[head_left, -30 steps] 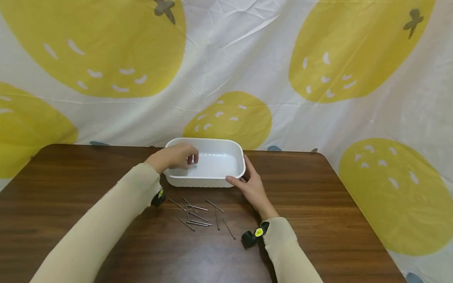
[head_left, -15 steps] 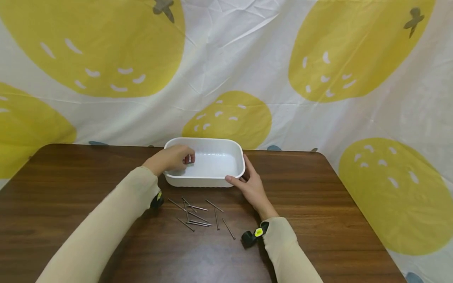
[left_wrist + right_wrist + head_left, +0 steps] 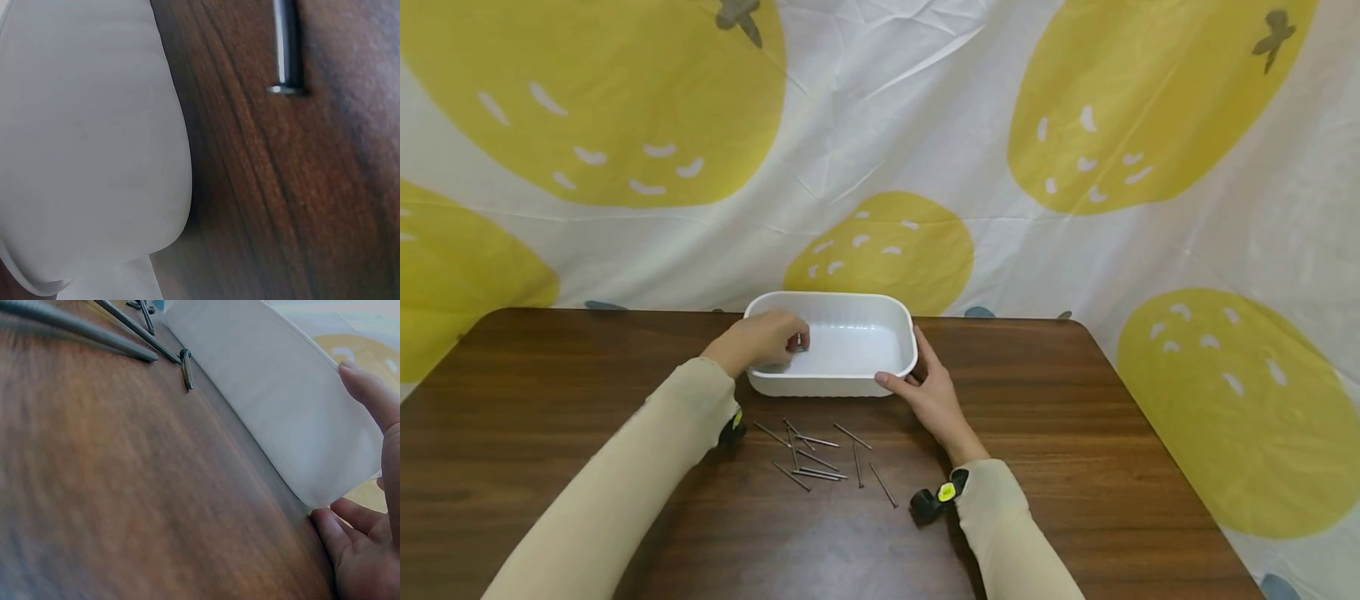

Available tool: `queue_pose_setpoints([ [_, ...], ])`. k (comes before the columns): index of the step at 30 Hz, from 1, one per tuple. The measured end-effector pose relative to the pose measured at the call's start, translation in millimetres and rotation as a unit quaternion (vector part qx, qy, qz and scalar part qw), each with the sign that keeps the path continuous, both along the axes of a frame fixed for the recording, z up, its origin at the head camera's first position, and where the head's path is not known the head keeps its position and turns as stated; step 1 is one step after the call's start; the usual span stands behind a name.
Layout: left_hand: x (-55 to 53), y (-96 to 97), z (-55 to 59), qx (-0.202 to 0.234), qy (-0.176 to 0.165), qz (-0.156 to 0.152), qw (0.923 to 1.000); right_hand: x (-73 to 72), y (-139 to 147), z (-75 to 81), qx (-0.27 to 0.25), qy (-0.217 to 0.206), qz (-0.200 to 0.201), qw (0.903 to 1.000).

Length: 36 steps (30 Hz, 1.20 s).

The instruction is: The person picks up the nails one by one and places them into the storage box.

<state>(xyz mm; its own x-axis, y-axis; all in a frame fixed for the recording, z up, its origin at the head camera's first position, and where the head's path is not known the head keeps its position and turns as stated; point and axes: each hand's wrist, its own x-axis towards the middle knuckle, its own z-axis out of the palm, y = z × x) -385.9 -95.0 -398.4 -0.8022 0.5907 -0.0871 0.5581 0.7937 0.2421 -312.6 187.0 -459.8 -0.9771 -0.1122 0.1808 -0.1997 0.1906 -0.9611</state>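
A white rectangular dish (image 3: 850,385) stands near the back of the table. My left hand (image 3: 760,337) reaches over its left end, fingers curled down inside. A small grey metal piece, seemingly a nail, shows at its fingertips; the hand itself hides most of it. My right hand (image 3: 932,396) grips the dish's right front corner, thumb (image 3: 369,394) at the rim and other fingers low against the end. Several loose nails (image 3: 816,460) lie scattered on the table before the dish. The left wrist view shows the dish's outer wall (image 3: 94,137) and one nail's head (image 3: 287,89), but no hand.
The dark wooden table (image 3: 1045,433) ends at a back edge close behind the dish. Beyond it hangs a white cloth (image 3: 880,108) with yellow fruit shapes. A black wrist camera (image 3: 927,506) sits by the right forearm, low over the table.
My left hand has shifted slightly left and down inside the dish. The right hand keeps its grip on the corner, and the loose nails lie as before.
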Motion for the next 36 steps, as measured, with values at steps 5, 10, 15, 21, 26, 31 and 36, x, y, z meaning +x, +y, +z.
queue_pose_setpoints([
  [5, 1.6, -3.6, -0.9, -0.003, 0.003, 0.013, 0.9999, 0.0, -2.6, 1.4, 0.000, 0.002, 0.002, 1.0000],
  [10, 2.5, -5.8, -0.8, -0.002, 0.007, 0.017, 0.9998, -0.4, -4.5, 2.5, 0.008, 0.004, 0.002, 1.0000],
  [15, 2.2, -6.9, -0.5, 0.012, 0.006, 0.013, 0.9998, -1.4, -5.2, 0.6, 0.009, 0.005, -0.001, 0.9999],
  [21, 4.6, -8.2, 2.3, 0.050, 0.026, -0.019, 0.9982, -0.3, -6.4, 0.6, 0.005, 0.005, 0.000, 1.0000],
  [26, 12.4, -10.7, 12.6, 0.095, 0.071, -0.052, 0.9916, 1.2, -6.5, 0.8, 0.006, 0.003, -0.005, 1.0000],
  [31, 33.4, -12.6, 28.1, 0.129, 0.102, -0.055, 0.9849, 1.1, -5.6, -0.6, 0.007, 0.008, -0.006, 0.9999],
  [36, 55.1, -13.1, 34.5, 0.166, 0.115, -0.069, 0.9770, 0.8, -3.5, -1.4, 0.009, 0.006, -0.011, 0.9999],
])
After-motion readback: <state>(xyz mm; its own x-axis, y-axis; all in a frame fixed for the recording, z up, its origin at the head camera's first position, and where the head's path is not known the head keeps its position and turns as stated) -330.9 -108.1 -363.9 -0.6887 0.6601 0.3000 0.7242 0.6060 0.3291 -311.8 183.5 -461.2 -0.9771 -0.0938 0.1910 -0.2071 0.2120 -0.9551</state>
